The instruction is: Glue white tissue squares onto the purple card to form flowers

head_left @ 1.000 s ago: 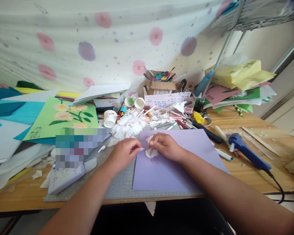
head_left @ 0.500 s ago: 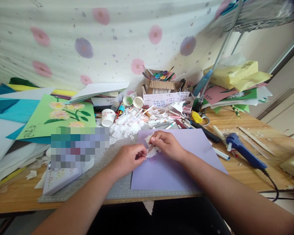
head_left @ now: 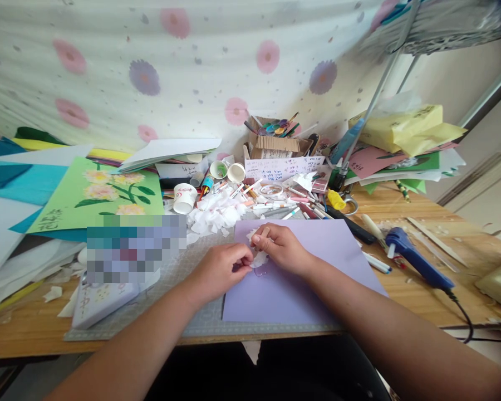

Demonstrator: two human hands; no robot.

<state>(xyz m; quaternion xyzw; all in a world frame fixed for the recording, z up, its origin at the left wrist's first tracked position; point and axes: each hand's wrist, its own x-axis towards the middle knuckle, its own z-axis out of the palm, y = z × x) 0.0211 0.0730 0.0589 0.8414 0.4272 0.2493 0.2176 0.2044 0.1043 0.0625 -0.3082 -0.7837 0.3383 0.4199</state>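
The surface (head_left: 401,209) is carrying a lilac sheet (head_left: 313,278) lying flat on a grey cutting mat (head_left: 200,320). At the sheet's upper left corner, the right hand (head_left: 281,249) and left hand (head_left: 221,270) are meeting fingertip to fingertip — both grips are pinching closed on one white tissue scrap (head_left: 259,259), resting on the sheet directly between them, equally near each; its long axis cannot be told.
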